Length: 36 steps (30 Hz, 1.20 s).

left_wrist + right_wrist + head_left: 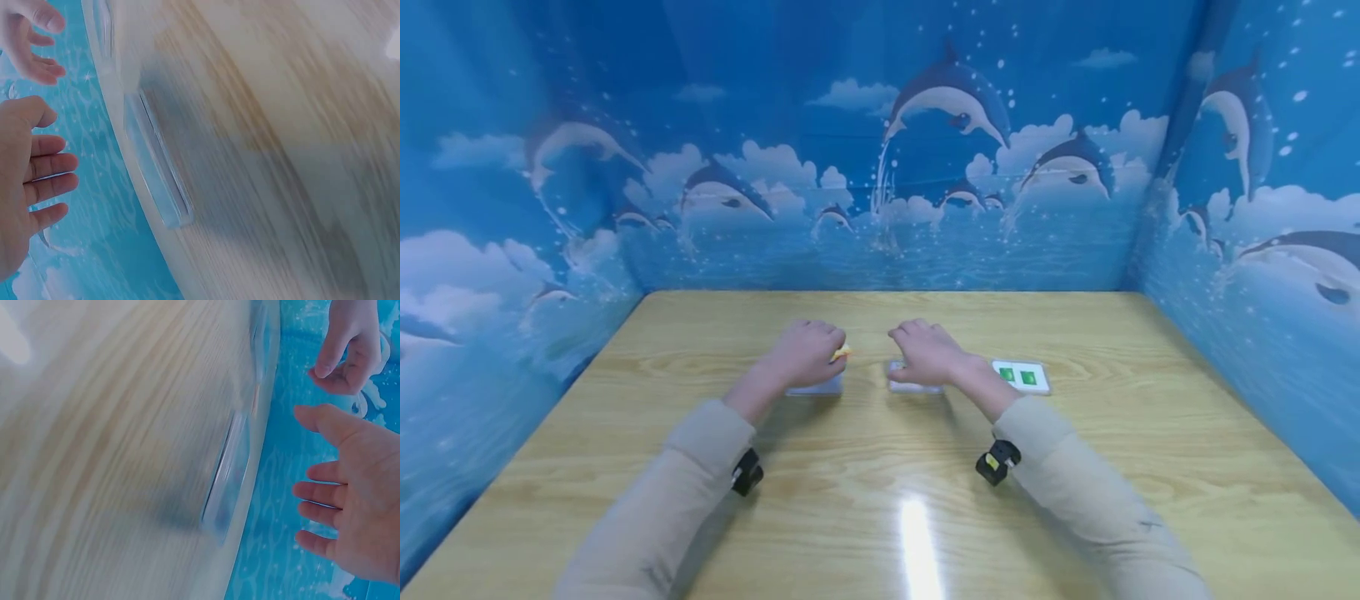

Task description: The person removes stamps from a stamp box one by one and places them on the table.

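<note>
Loosely held left grip [805, 354] and right grip [928, 354] over the tabletop [850, 450], both with fingers apart. Had a flat case [816, 388] under the left, a second case [914, 389] under the right, a green-squared white card [1021, 377] farther right.

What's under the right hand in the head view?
Under the right hand, a flat, pale item lies on the table; its near edge and part of its left end show. The hand covers most of its top, which can't be made out.

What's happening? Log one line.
left hand: empty, over left tile | right hand: empty, over middle tile | green-marked tile: right of both hands
</note>
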{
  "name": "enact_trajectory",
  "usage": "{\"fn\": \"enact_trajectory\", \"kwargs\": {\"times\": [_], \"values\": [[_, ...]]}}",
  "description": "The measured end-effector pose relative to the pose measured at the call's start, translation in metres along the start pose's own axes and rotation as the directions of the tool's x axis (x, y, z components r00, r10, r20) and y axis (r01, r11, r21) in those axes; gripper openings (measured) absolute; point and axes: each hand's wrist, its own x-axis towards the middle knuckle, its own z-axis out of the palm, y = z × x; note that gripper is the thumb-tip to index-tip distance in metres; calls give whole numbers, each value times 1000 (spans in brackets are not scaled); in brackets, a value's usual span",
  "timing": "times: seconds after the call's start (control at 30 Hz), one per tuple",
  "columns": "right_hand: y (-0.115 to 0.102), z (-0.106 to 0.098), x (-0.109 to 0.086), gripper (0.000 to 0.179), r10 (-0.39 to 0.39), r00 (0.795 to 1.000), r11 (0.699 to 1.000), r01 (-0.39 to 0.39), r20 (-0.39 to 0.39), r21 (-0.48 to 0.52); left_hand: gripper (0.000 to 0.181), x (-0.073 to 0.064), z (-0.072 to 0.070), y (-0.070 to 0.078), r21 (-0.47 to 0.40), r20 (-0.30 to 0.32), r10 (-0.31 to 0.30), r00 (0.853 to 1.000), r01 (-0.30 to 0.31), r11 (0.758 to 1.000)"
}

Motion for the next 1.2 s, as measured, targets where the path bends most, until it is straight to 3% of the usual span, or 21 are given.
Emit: {"fn": "enact_trajectory", "kwargs": {"times": [0.23,0.4,0.8,1.03,1.2], "values": [[17,2,-6,72,26,998,998,-29,-63,-48,40,11,3,13,55,62,-56,997,52,997],[26,4,-11,73,53,996,998,-55,-67,-29,53,18,6,24,71,115,-99,988,91,993],[43,10,-20,79,32,999,996,-35,-40,-78,60,34,17,39,54,167,-34,985,25,998],[44,13,-21,80,-7,999,998,10,42,-57,77,45,19,51,17,265,-25,964,22,1000],[44,13,-19,78,-32,997,998,35,71,-46,75,50,21,55,4,278,-3,960,2,1000]]}}
